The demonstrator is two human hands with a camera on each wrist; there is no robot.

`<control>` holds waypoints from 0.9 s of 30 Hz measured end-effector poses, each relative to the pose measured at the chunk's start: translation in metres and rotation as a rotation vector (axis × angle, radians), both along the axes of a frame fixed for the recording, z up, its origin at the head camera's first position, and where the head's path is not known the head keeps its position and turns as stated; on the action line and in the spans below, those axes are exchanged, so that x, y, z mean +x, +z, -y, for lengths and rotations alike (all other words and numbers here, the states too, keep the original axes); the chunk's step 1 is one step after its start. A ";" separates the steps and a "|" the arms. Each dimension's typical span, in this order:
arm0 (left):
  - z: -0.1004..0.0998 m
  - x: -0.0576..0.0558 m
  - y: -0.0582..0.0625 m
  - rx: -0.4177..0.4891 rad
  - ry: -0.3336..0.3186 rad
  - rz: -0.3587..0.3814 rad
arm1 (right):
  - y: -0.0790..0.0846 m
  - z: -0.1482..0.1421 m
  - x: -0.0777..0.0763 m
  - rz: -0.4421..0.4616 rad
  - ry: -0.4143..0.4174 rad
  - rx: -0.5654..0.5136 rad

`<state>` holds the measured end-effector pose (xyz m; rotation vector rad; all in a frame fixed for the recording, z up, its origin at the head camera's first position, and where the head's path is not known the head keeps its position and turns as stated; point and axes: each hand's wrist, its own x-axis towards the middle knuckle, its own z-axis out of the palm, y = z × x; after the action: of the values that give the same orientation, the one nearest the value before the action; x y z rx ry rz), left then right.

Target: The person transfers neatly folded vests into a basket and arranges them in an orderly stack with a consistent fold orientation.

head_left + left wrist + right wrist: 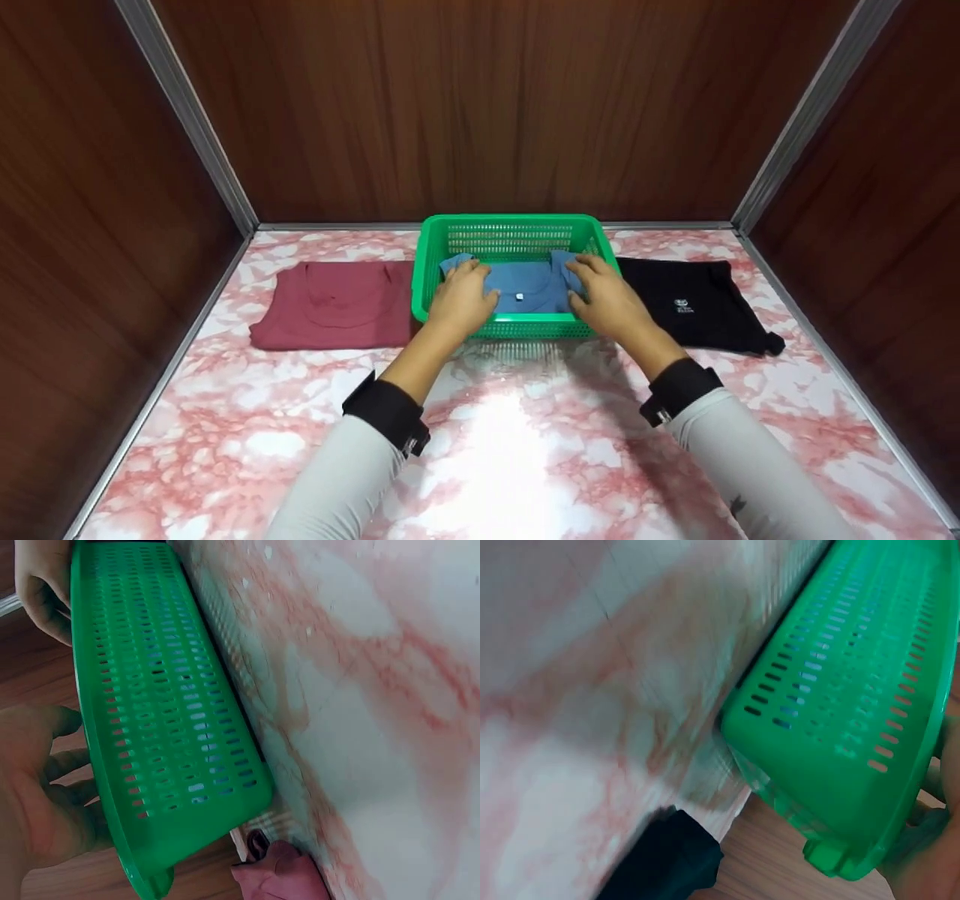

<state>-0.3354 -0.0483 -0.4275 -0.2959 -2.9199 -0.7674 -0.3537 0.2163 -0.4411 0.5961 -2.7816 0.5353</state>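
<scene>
A folded blue shirt [525, 281] with a small white label lies inside a green plastic basket [517, 318]. My left hand [460, 298] reaches over the basket's front rim at its left part, fingertips at the shirt's left edge. Over the right part, my right hand [611, 300] has its fingers at the shirt's right edge. In the left wrist view the left hand [37, 795] shows spread, loosely bent fingers that pass behind the basket's rim. Most of the right hand [924, 847] is hidden by the basket wall in the right wrist view.
A folded maroon shirt [337, 307] lies left of the basket, against its side. To the right lies a folded black garment [690, 307] with a small white print. The pink-and-white marbled tabletop [300, 442] is enclosed by brown wood-grain panels [487, 105] at back and sides.
</scene>
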 end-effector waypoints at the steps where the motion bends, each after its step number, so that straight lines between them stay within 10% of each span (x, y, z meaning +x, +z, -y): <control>1: 0.000 0.002 0.000 0.003 -0.007 -0.009 | -0.001 0.001 0.002 -0.007 0.006 -0.005; 27: 0.002 0.060 -0.008 0.062 -0.042 -0.213 | -0.009 0.010 0.053 -0.096 0.088 -0.110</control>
<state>-0.2750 -0.0507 -0.4355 -0.4080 -2.6930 -0.7788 -0.3007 0.2064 -0.4505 0.7028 -2.6261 0.6554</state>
